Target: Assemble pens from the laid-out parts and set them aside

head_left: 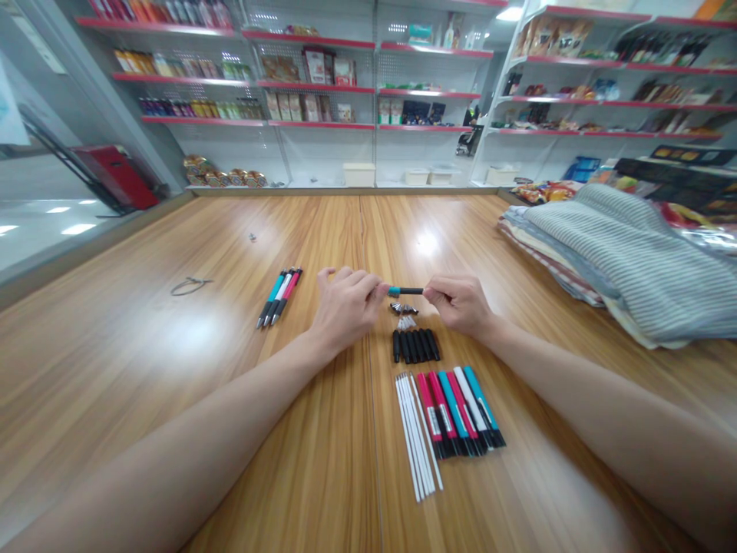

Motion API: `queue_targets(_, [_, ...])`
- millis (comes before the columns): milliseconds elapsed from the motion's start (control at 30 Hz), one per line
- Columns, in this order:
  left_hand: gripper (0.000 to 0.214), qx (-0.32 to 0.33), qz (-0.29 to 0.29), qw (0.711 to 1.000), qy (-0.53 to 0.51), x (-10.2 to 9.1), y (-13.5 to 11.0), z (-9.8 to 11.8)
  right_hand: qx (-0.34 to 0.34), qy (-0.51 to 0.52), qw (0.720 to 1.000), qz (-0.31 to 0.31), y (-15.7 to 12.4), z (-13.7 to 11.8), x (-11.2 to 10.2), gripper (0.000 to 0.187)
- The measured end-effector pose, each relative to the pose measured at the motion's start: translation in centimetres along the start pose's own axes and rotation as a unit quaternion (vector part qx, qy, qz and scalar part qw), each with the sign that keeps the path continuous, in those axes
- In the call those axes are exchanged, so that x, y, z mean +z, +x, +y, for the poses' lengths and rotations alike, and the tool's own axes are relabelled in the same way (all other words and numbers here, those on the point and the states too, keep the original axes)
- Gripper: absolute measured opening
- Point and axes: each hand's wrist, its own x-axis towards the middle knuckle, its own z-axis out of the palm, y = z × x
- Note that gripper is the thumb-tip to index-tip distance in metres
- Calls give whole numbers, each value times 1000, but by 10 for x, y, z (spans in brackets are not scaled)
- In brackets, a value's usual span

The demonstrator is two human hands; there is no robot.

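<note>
Both my hands hold one teal and black pen [404,291] level above the wooden table [173,369]. My left hand [345,306] pinches its teal end and my right hand [459,302] pinches its black end. Just below lie small metal tips [404,309], a row of black grip pieces [415,346], several white refills [418,434] and several red, teal and white pen barrels [461,411]. Three assembled pens [279,296] lie to the left of my left hand.
A pile of folded striped cloths [622,253] lies at the right. A loop of wire or band [189,286] rests at the left. Shop shelves [322,84] with packaged goods line the back wall beyond the table.
</note>
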Motion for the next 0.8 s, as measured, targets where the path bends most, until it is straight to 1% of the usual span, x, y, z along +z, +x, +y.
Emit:
queue_targets(100, [29,-23,6,1000,1,1,0,-2,30,16,999,5,-1,2,-1,33])
queue_targets(267, [21,-19,45,999,-15,2,-1,-2,61,47,997,-3,-1,2,-1,37])
queue_targets(333, [22,-41,60,996,-51,3,-1,-2,63,41,997,7,-1,3,-2,36])
queue_targets(367, [23,-65,67,992,-84,3,0,-3,61,34,997,15,-1,4,-3,35])
queue_targets(433, [28,-131,71,972,-179,5,1,-7,55,20,998,33,-2,6,-4,33])
queue_targets(500, [33,-191,62,939,-277,8,3,-14,46,10,998,44,-3,8,-6,31])
queue_targets(533, [35,-207,55,925,-314,9,3,-18,42,9,998,45,-3,8,-6,31])
queue_targets(600, [35,-217,57,908,-355,12,4,-24,39,9,998,42,-3,9,-7,30])
queue_targets(667, [30,-212,77,902,-368,13,5,-27,40,14,998,38,-3,9,-7,30])
queue_targets(733, [25,-206,98,896,-382,12,4,-27,41,18,998,39,-3,9,-6,31])
queue_targets(800, [25,-211,97,880,-415,11,4,-24,37,11,998,44,-2,9,-6,30])
